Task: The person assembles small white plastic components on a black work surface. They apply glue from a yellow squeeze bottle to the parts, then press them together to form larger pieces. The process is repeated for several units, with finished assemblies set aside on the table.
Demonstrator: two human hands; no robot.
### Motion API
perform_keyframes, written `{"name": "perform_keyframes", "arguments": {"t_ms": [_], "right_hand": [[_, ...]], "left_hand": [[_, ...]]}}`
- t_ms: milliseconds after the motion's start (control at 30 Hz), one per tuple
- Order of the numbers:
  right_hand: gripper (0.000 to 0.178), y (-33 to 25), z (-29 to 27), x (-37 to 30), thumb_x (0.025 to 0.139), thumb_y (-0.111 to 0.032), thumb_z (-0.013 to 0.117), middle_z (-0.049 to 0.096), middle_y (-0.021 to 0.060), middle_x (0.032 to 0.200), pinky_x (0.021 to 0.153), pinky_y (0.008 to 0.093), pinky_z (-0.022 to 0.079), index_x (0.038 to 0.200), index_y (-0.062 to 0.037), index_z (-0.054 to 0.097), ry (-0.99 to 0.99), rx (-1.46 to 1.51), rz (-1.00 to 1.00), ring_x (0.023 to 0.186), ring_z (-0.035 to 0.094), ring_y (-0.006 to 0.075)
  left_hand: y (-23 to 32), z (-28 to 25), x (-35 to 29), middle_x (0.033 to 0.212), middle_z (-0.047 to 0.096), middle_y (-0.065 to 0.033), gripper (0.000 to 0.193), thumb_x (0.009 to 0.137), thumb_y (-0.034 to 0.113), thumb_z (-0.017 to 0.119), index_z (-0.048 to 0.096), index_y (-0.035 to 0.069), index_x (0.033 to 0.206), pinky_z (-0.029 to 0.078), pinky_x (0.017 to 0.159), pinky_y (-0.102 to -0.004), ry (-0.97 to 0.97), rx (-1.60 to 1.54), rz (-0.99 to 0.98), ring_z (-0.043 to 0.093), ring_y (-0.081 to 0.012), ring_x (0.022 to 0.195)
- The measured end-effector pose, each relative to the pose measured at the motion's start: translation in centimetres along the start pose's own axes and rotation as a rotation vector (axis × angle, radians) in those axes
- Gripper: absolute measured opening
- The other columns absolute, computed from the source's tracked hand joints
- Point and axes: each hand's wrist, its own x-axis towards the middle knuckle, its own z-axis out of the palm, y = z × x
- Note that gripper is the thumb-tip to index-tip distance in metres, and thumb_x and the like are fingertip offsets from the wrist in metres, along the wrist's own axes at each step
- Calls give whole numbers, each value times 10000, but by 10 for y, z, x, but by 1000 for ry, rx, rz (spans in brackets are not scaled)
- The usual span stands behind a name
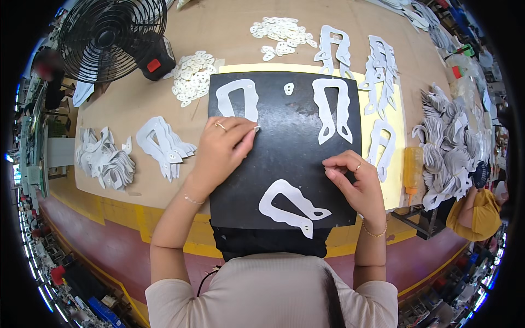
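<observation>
A black board (284, 150) lies before me. At its upper left, my left hand (225, 145) covers the lower part of a white U-shaped cut piece (251, 93). Its thumb and forefinger are pinched, with a small white bit showing at their tips; whether that belongs to the U-shaped piece, I cannot tell. Over the board's right side hangs my right hand (358, 186), thumb and forefinger nearly touching, nothing visible between them. Another U-shaped piece (343, 101) lies at upper right, a third (273, 205) near the front edge. A small white oval piece with holes (289, 88) sits between the upper two.
Heaps of small oval pieces (194, 76) lie beyond the board. Stacked U-shaped pieces (158, 139) and a pile (106, 158) sit left, bundles (451, 142) right. A black fan (106, 38) stands far left. A yellow bottle (413, 169) lies right, beside yellow sheeting (396, 191).
</observation>
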Motion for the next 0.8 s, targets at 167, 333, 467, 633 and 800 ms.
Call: {"name": "perform_keyframes", "arguments": {"t_ms": [167, 333, 467, 633, 800], "right_hand": [[120, 2, 4, 5, 905, -11, 705, 643, 53, 864, 727, 254, 489, 1023, 11, 712, -22, -34, 2, 786, 626, 125], [121, -2, 8, 9, 900, 1, 703, 649, 58, 873, 716, 259, 490, 1020, 9, 713, -34, -18, 13, 796, 633, 130], [127, -10, 12, 14, 890, 5, 709, 652, 67, 878, 715, 262, 491, 1017, 9, 714, -44, -40, -17, 797, 640, 148], [160, -14, 13, 13, 875, -17, 728, 667, 87, 874, 695, 278, 497, 1034, 1, 714, -42, -69, -77, 772, 651, 184], [174, -22, 16, 12, 863, -23, 743, 686, 99, 890, 688, 288, 504, 1034, -3, 719, -58, -59, -82, 762, 655, 203]], "left_hand": [[-3, -23, -4, 1035, 714, -83, 224, 849, 114, 760, 749, 34, 1058, 474, 906, -356, 115, -239, -212, 656, -283, 973], [-8, -33, -21, 1041, 694, -95, 274, 722, 65, 833, 701, 14, 956, 504, 866, -404, -2, 210, 87, 646, -278, 952], [-3, -24, -23, 981, 697, -121, 214, 732, 29, 788, 709, 1, 929, 509, 863, -396, 30, 358, 179, 652, -282, 901], [-2, -35, -25, 999, 716, -132, 122, 842, 15, 719, 710, -36, 952, 521, 869, -380, 34, -486, -446, 685, -265, 899], [15, -55, -21, 1010, 698, -146, 187, 939, 121, 642, 719, -44, 981, 512, 897, -378, -15, -1190, -671, 673, -244, 924]]}}
